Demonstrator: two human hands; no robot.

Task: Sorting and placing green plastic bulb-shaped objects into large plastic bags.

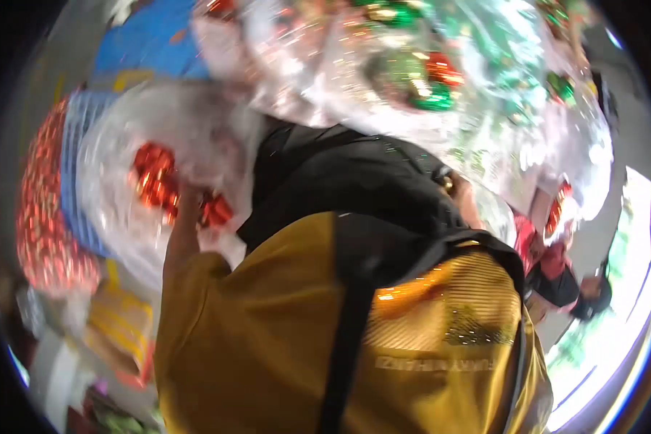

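The picture is motion-blurred. My left forearm rises from my yellow and black top (267, 325) to my left hand (186, 197). The hand presses into a clear plastic bag (116, 166) of shiny red ornaments (152, 177) and seems to grip it. Only a sliver of my right hand (467, 201) shows past the black cloth at my chest. It is against more clear bags (412, 94) of green and red ornaments, with a small gold piece (447, 182) beside it. Its fingers are hidden.
A red-dotted package (47, 217) and a blue ribbed one (76, 166) lie at the left, with yellow packs (119, 325) below them. A blue sheet (152, 40) is at the top left. A person in red and black (557, 271) stands at the right near a bright opening.
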